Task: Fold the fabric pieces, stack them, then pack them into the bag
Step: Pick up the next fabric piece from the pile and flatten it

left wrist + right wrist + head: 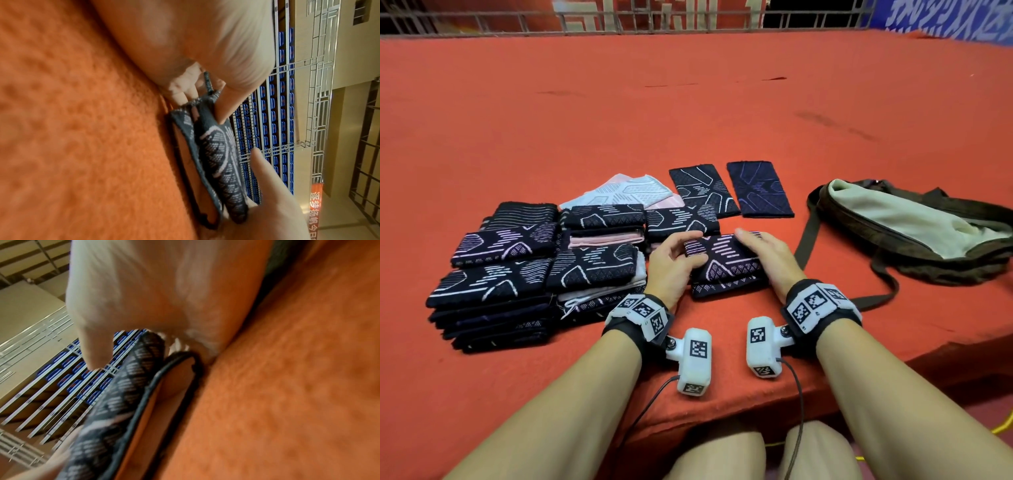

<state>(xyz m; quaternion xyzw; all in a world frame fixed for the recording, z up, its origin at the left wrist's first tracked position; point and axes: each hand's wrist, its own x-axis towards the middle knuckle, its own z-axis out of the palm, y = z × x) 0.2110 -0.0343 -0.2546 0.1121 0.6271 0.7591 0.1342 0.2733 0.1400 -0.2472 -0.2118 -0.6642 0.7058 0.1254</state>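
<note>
A folded dark fabric piece (pixel 726 270) with pale line patterns lies on the red table (pixel 688 102) just in front of me. My left hand (pixel 698 248) grips its left end, thumb on top and fingers curled at the edge. At the right end my right hand (pixel 760 250) curls over it. The left wrist view shows the fabric piece (pixel 218 154) pinched in my left hand (pixel 207 104). The right wrist view shows the fabric piece (pixel 123 386) with its upper layer raised off the table by my right hand (pixel 135 353). A brown bag (pixel 911 233) with a pale lining lies open at the right.
Several stacks of folded pieces (pixel 524 267) crowd the table left of my hands. Two flat dark pieces (pixel 703 192) (pixel 758 188) lie side by side behind the one I hold. The bag's strap (pixel 808 236) runs close to my right wrist. The table's front edge (pixel 722 411) is near.
</note>
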